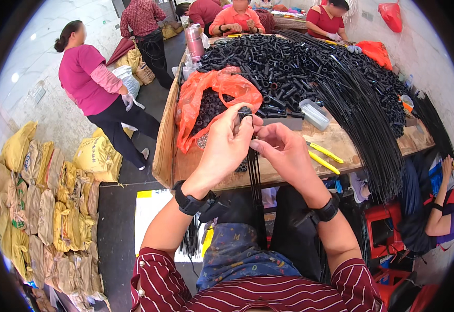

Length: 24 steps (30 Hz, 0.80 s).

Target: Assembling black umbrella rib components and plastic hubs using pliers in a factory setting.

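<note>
My left hand [226, 139] is closed around a small black plastic piece [245, 111], whose end shows above the fingers. Several thin black rods [256, 190] hang from this hand down toward my lap. Close beside it, my right hand [288, 152] has thumb and fingers pinched together; whatever lies between them is too small to make out. Both hands are above the near edge of the wooden table [206, 174]. Just left of them lies an open red plastic bag [189, 99] holding small black parts. Yellow-handled pliers [324, 157] rest to the right of my right hand.
A large heap of black tubular parts [284, 67] covers the table's far side. Long black rods [359, 119] overhang its front edge at right. A clear plastic box [315, 114] and a pink flask [194, 44] stand there. Sacks [99, 156] line the left floor; co-workers surround the table.
</note>
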Available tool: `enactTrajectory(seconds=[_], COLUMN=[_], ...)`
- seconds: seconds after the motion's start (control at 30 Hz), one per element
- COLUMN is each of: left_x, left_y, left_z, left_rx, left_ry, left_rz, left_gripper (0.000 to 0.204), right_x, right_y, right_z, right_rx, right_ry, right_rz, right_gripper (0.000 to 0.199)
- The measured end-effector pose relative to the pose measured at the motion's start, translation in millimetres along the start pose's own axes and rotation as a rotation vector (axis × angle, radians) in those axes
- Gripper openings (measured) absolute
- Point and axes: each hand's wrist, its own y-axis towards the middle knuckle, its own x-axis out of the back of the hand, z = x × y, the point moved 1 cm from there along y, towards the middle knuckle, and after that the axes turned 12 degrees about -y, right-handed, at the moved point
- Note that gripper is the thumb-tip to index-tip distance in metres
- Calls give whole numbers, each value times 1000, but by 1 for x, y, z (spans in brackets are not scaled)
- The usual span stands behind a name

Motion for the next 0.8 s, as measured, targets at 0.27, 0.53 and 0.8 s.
enactTrajectory(seconds=[0.27, 0.53, 0.8], left_x=[-11, -22, -19], left_y=[1, 2, 0], left_z=[4, 10, 5], left_rx=[-35, -77, -81], left_ry=[-145, -29, 296], left_rz=[-101, -139, -130], left_gripper=[19, 19, 22], right_x=[22, 33, 22], right_y=[24, 29, 23], right_z=[49, 26, 20], right_rx=[78, -177, -217], right_ry=[-275, 207, 443], right_rz=[-93, 111, 90], right_gripper=[26, 19, 19])
